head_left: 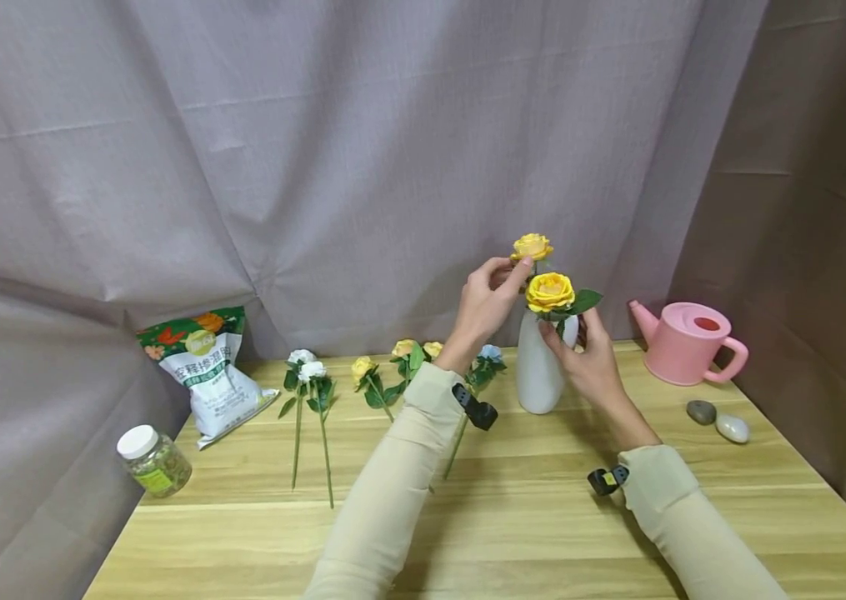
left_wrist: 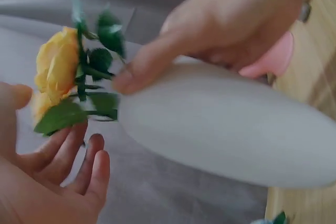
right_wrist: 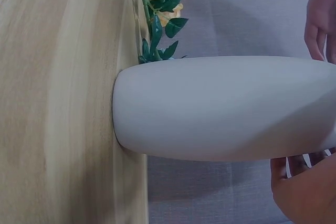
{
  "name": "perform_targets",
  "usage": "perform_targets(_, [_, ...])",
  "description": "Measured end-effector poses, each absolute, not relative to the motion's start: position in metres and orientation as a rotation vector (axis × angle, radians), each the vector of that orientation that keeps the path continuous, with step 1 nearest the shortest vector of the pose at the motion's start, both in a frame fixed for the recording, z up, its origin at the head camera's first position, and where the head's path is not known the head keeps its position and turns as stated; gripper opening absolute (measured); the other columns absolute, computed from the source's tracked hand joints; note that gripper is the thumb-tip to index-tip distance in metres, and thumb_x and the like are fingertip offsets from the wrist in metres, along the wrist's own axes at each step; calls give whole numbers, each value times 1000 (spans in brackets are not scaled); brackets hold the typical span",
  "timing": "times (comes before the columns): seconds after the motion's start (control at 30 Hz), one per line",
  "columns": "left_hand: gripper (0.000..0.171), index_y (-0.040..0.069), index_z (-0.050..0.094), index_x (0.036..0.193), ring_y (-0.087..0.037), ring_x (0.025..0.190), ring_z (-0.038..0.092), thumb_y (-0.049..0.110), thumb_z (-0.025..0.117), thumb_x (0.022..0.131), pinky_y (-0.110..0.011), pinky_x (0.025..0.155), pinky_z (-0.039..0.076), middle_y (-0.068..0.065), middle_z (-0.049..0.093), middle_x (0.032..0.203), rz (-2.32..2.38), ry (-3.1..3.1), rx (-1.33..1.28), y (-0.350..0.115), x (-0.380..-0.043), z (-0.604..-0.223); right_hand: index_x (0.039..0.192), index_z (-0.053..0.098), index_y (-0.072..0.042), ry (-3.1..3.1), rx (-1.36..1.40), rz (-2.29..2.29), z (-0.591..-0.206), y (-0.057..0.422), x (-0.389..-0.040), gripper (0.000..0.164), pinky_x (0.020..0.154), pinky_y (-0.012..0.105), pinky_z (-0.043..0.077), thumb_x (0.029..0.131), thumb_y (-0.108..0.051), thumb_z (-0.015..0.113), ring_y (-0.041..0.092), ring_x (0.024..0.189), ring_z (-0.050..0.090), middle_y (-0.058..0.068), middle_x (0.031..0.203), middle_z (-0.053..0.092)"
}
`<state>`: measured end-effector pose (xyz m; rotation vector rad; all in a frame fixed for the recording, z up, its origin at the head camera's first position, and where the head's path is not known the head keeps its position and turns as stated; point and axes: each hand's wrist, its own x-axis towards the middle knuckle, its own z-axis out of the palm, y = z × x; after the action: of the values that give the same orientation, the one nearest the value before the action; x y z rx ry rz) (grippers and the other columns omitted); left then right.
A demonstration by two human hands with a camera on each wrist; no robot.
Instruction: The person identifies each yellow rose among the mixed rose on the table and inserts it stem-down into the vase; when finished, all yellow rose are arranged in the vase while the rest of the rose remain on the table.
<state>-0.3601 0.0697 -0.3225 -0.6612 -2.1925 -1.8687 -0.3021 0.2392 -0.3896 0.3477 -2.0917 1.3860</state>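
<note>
A white vase stands upright on the table with two yellow roses at its mouth. The front rose leans over the rim with a green leaf; the back rose is higher. My right hand grips the vase near its neck, thumb by the rim and stems, fingers behind. My left hand is around the back rose. In the left wrist view the left hand's fingers are loosely bent beneath a leaf, thumb apart from them near the petals. Whether they touch the stem is hidden.
White roses, yellow roses and a blue flower lie left of the vase. Farther left are a printed bag and a lidded jar. Right stand a pink watering can and two stones.
</note>
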Motion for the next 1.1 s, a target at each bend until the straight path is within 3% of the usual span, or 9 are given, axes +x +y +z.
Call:
perform_targets(0.2, [22, 24, 77, 108, -2, 90, 69, 40, 72, 93, -21, 75, 57, 10, 76, 99, -1911, -2170, -653, 76, -369, -318, 148, 44, -24, -2095, 358, 1394, -390, 238, -302, 60, 93, 14, 46, 95, -19, 70, 5, 117, 57, 11, 141, 57])
perform_targets(0.37, [18, 22, 78, 106, -3, 88, 69, 35, 72, 93, -21, 73, 56, 11, 76, 97, -1931, -2182, -613, 73, -370, -324, 148, 45, -24, -2074, 412, 1374, -393, 236, -304, 60, 92, 13, 48, 94, -17, 71, 5, 118, 57, 12, 142, 57])
perform_targets(0.5, [18, 21, 77, 108, -6, 88, 69, 32, 70, 96, -20, 72, 55, 9, 76, 96, -1884, -2193, -628, 65, -369, -333, 148, 45, -21, -2071, 419, 1375, -393, 235, -305, 60, 92, 13, 49, 94, -17, 71, 6, 119, 57, 12, 142, 57])
perform_targets(0.67, [19, 23, 74, 112, -9, 94, 70, 34, 68, 97, -23, 79, 56, 7, 77, 100, -1797, -2203, -709, 45, -360, -342, 147, 45, -19, -2069, 417, 1379, -392, 234, -304, 59, 94, 13, 48, 94, -17, 71, 7, 121, 57, 11, 142, 57])
perform_targets(0.83, [23, 25, 72, 115, -10, 97, 71, 38, 68, 96, -26, 84, 58, 6, 77, 104, -1687, -2220, -758, 19, -352, -353, 141, 48, -9, -2093, 339, 1414, -391, 231, -301, 52, 91, 14, 46, 95, -17, 71, 8, 115, 57, 9, 132, 60])
perform_targets(1.1, [25, 16, 71, 113, -14, 84, 73, 35, 69, 96, -26, 73, 60, -1, 77, 97, -1359, -2344, -576, -49, -343, -387, 131, 48, -2, -2126, 276, 1410, -390, 230, -299, 46, 89, 15, 44, 96, -21, 69, 17, 112, 57, 9, 123, 61])
